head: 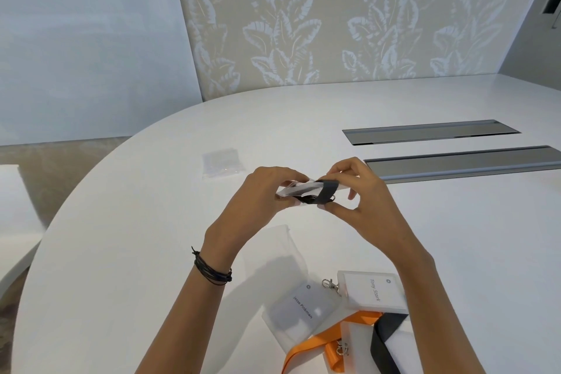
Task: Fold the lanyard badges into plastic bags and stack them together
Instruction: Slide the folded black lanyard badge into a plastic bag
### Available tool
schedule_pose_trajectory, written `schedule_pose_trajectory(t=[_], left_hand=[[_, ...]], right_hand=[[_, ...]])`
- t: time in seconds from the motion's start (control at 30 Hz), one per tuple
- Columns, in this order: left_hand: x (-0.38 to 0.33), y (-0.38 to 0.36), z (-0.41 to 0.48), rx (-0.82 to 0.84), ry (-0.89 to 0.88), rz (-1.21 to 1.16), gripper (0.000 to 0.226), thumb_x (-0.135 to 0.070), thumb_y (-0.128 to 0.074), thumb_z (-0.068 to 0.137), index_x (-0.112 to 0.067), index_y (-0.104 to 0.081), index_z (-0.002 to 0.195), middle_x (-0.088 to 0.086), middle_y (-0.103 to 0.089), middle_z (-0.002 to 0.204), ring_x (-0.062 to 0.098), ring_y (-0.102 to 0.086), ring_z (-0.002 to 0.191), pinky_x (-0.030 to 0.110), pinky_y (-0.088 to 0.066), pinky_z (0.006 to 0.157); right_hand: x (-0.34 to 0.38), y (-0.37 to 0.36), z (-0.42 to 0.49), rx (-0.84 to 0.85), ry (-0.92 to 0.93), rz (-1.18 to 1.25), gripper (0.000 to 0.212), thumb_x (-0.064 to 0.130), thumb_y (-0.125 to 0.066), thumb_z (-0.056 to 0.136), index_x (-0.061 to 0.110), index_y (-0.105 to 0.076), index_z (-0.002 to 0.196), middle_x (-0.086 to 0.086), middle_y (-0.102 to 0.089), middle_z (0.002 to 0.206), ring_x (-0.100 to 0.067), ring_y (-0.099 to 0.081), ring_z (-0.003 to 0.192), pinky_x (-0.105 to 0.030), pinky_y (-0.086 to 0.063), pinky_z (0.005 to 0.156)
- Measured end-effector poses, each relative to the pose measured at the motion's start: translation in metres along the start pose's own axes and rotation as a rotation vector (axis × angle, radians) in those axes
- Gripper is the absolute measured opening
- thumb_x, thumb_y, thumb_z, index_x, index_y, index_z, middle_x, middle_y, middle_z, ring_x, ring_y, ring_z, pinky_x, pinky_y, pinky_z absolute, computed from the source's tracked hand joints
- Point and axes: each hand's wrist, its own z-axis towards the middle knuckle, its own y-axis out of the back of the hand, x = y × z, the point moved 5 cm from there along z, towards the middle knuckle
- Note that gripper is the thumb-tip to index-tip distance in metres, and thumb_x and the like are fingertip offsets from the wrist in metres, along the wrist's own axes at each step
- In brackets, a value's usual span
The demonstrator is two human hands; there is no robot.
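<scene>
Both grips are up over the middle of the white bench [121,222]. Open surface runs left from them to the curved edge and right along the far side. The left grip [267,188] pinches the left end of the lanyard badge [299,188], fingers curled over clear plastic. The right grip [361,191] pinches the other end, thumb below and fingertips on top, right where the black lanyard [326,191] wraps round it. The bundle is in the air, nearly level, off the bench. Bag or holder, that clear plastic? Can't tell.

Beyond the left grip, well apart, lies a small pile of plastic bags [221,162]. On the right, two grey hatches sit flush in the bench: the far hatch [431,132], and the near hatch [464,164] with its corner just behind the right grip. Down by the forearms it's crowded. There's a bagged badge reading "Jesse Pinkman" [303,307] and a "Tony Stark" badge [375,290], with a metal clasp [332,284] between them. An orange lanyard [318,340] and a second dark lanyard [384,343] run off the bottom.
</scene>
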Motion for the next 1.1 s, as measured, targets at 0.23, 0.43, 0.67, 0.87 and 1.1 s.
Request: schedule_pose_trajectory(t=[0.23, 0.43, 0.67, 0.87, 1.1], left_hand=[[-0.001, 0.001, -0.003, 0.042, 0.006, -0.139, 0.022, -0.009, -0.071, 0.081, -0.020, -0.070, 0.100, -0.006, -0.072, 0.095, 0.008, -0.066, 0.096, 0.040, -0.053, 0.084], [0.001, 0.000, -0.001, 0.052, -0.004, -0.160, 0.016, -0.011, -0.072, 0.081, -0.015, -0.071, 0.097, -0.001, -0.072, 0.090, 0.009, -0.066, 0.091, 0.045, -0.053, 0.081], [0.003, 0.002, 0.000, 0.033, -0.014, -0.209, 0.023, -0.014, -0.074, 0.079, -0.022, -0.071, 0.100, -0.008, -0.073, 0.093, -0.002, -0.066, 0.087, 0.042, -0.056, 0.078], [0.000, 0.002, -0.002, 0.055, -0.010, -0.280, 0.031, -0.019, -0.077, 0.077, -0.039, -0.069, 0.099, -0.028, -0.069, 0.094, -0.009, -0.064, 0.092, 0.022, -0.052, 0.086], [0.001, 0.008, -0.003, 0.048, 0.024, -0.362, 0.026, -0.018, -0.076, 0.079, -0.026, -0.072, 0.104, -0.022, -0.071, 0.094, -0.004, -0.067, 0.087, 0.006, -0.048, 0.078]], right_hand=[[0.000, -0.006, -0.001, 0.021, 0.019, -0.076, 0.030, 0.019, -0.074, 0.077, 0.028, -0.062, 0.103, 0.013, -0.047, 0.094, 0.002, -0.046, 0.086, -0.013, -0.032, 0.062], [0.004, -0.004, 0.000, 0.027, 0.046, -0.078, 0.045, 0.020, -0.073, 0.078, 0.037, -0.052, 0.115, 0.018, -0.050, 0.102, 0.002, -0.048, 0.092, -0.009, -0.036, 0.065], [0.008, -0.001, -0.002, 0.004, 0.081, -0.031, 0.041, 0.025, -0.067, 0.084, 0.032, -0.056, 0.122, 0.013, -0.054, 0.103, -0.003, -0.050, 0.093, -0.014, -0.040, 0.075], [0.012, -0.001, -0.002, -0.030, 0.115, -0.109, 0.027, 0.016, -0.065, 0.085, 0.025, -0.066, 0.111, 0.008, -0.058, 0.113, -0.005, -0.051, 0.097, -0.029, -0.048, 0.077], [0.008, -0.005, -0.004, 0.108, 0.088, -0.061, 0.046, 0.043, -0.060, 0.083, 0.038, -0.051, 0.128, 0.015, -0.047, 0.133, -0.002, -0.042, 0.121, -0.022, -0.038, 0.097]])
